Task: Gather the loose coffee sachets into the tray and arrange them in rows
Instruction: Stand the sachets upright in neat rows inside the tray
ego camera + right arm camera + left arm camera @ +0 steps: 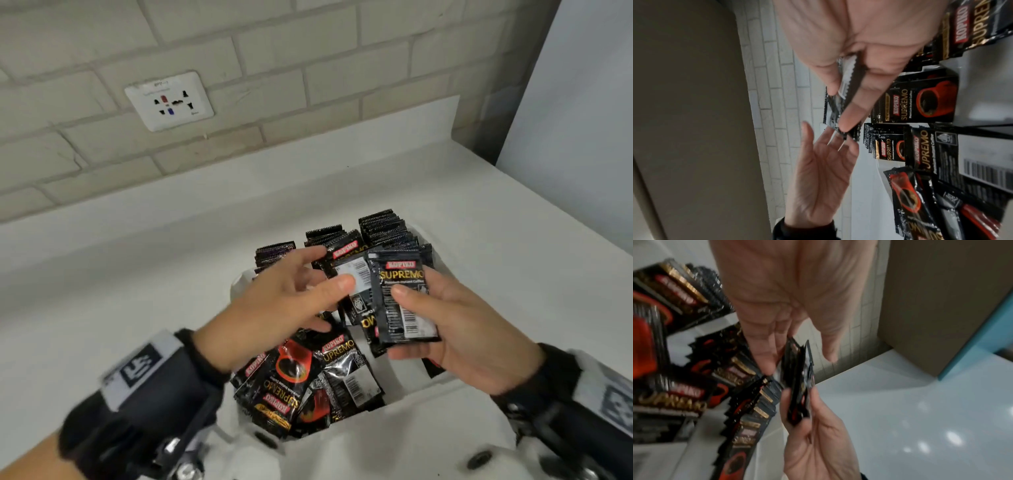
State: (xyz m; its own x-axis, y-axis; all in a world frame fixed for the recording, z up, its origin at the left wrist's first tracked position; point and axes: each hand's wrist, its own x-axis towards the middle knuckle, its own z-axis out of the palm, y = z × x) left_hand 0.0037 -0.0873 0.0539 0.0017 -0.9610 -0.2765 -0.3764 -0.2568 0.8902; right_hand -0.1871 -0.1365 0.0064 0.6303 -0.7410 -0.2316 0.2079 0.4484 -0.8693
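A: Which step is going on here?

B: I'd say the sorting. The right hand (455,329) is pinching a small stack of sachets (404,301) between thumb and fingers, holding it upright above the tray (394,373). The left hand (274,308) is reaching toward that stack with its fingers spread and relaxed, gripping nothing.

A: Is the left hand touching the stack?

B: Its thumb is lying right at the near face of the stack in the head view. The right wrist view is showing the left fingertips (846,142) just beside the stack's edge, so touching or nearly so; I can't tell which.

A: And the rest of the sachets?

B: Standing rows (383,226) are sitting beyond both hands, at the far end of the tray. A loose jumble (308,380) is lying below the left hand, nearer the person.

A: What is the next move asking for?

B: Probably squaring the held stack between both hands, all faces one way, then slotting it upright behind a row. The packets look slippery, so a firm pinch matters.
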